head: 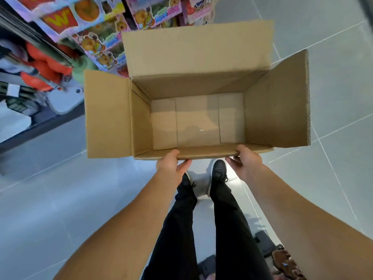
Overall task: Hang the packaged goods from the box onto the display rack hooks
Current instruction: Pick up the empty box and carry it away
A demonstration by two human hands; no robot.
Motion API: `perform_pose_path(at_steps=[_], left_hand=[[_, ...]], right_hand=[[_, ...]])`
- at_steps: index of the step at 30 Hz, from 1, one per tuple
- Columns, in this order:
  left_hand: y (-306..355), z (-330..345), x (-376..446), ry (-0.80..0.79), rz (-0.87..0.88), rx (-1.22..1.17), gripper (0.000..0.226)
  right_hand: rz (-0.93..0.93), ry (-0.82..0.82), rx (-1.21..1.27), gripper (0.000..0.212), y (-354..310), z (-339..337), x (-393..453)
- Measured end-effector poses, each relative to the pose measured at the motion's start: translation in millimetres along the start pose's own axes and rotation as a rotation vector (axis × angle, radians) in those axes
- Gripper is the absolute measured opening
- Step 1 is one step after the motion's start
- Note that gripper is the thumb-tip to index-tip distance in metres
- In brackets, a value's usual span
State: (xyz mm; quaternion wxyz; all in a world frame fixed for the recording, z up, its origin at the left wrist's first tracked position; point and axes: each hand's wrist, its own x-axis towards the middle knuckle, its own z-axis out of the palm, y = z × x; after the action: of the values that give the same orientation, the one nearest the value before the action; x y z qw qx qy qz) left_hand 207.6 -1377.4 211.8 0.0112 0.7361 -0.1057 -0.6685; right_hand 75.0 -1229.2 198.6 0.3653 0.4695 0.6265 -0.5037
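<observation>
A brown cardboard box (pixel 262 110) hangs in front of me above the floor, its flaps spread open. Nothing lies on its bare bottom. My left hand (pixel 171 165) grips the near edge of the box, thumb over the rim and fingers underneath. My right hand (pixel 245 160) grips the same edge further right in the same way. Packaged toys (pixel 94 43) in pink and purple cartons hang or stand on the display rack at the upper left, behind the box.
Grey floor tiles (pixel 60 188) lie all around. My legs and black shoes (pixel 219 170) are under the box. Plush toys (pixel 42 67) in red and green sit at the left. A brown object (pixel 286 263) lies on the floor at the lower right.
</observation>
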Motion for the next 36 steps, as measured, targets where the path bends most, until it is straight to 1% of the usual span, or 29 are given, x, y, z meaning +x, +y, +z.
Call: perform_pose_path(at_steps=[4, 8, 12, 16, 20, 21, 24, 28, 33, 36], left_hand=[[-10.9, 6.6, -69.2, -0.050, 0.039, 0.096, 0.040], [-31.0, 17.2, -116.8, -0.102, 0.072, 0.213, 0.039], [-54.0, 46.7, -157.1, -0.136, 0.139, 0.356, 0.040], [-79.8, 85.6, -185.2, -0.172, 0.193, 0.502, 0.039], [-123.4, 138.4, -216.1, -0.240, 0.239, 0.617, 0.038], [-133.0, 151.6, -223.6, -0.253, 0.252, 0.639, 0.039], [-168.0, 197.7, -249.4, -0.315, 0.294, 0.703, 0.038], [-221.8, 259.5, -284.8, -0.396, 0.319, 0.793, 0.034], [-286.3, 334.2, -313.7, -0.446, 0.328, 0.942, 0.036], [-323.4, 387.4, -324.8, -0.476, 0.318, 1.037, 0.035]], right_hand=[[0.009, 0.016, 0.128, 0.022, -8.2, -55.1, -54.8], [0.035, -0.003, 0.289, 0.019, -7.9, -110.6, -92.8], [0.052, -0.011, 0.451, 0.035, -10.6, -163.3, -110.8], [0.070, 0.014, 0.585, 0.036, -22.9, -207.3, -117.9], [0.093, 0.007, 0.712, 0.023, -45.1, -264.9, -114.7], [0.088, 0.007, 0.731, 0.022, -51.8, -276.3, -113.2], [0.049, 0.002, 0.808, 0.028, -78.2, -318.9, -103.5], [-0.010, 0.031, 0.909, 0.019, -115.2, -380.9, -88.1], [-0.005, 0.084, 1.027, 0.017, -147.6, -450.6, -65.1], [0.000, 0.111, 1.118, 0.011, -171.0, -485.9, -52.4]])
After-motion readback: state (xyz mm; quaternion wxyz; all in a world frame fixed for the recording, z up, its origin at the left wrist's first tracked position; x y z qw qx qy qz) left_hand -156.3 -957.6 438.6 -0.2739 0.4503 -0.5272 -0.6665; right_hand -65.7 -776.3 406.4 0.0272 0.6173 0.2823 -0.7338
